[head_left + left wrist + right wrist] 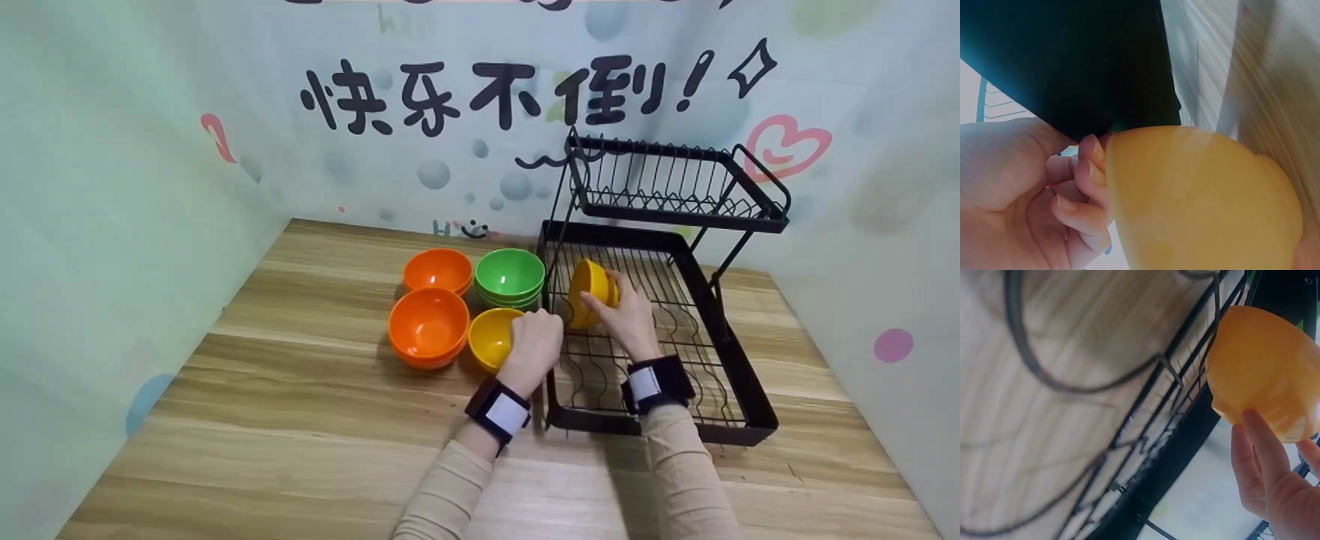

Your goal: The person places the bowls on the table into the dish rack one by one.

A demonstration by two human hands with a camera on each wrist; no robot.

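My right hand [630,319] holds a yellow bowl [585,292] tipped on its side over the left part of the dish rack's lower tier [615,232]. Fingers and thumb are spread around its outside; in the right wrist view, fingertips press against the bowl [1264,371] beside the rack wires. My left hand [534,341] is at the right rim of another yellow bowl [491,341], which sits upright on the table. In the left wrist view, its curled fingers [1081,216] meet the rim of that bowl [1202,202], while the thumb is mostly hidden.
Two stacks of orange bowls [429,326] and a stack of green bowls [510,274] stand close around the yellow one, left of the rack. The rack's upper tier [675,217] overhangs the back. A printed cloth [450,187] hangs behind the wooden table [300,420].
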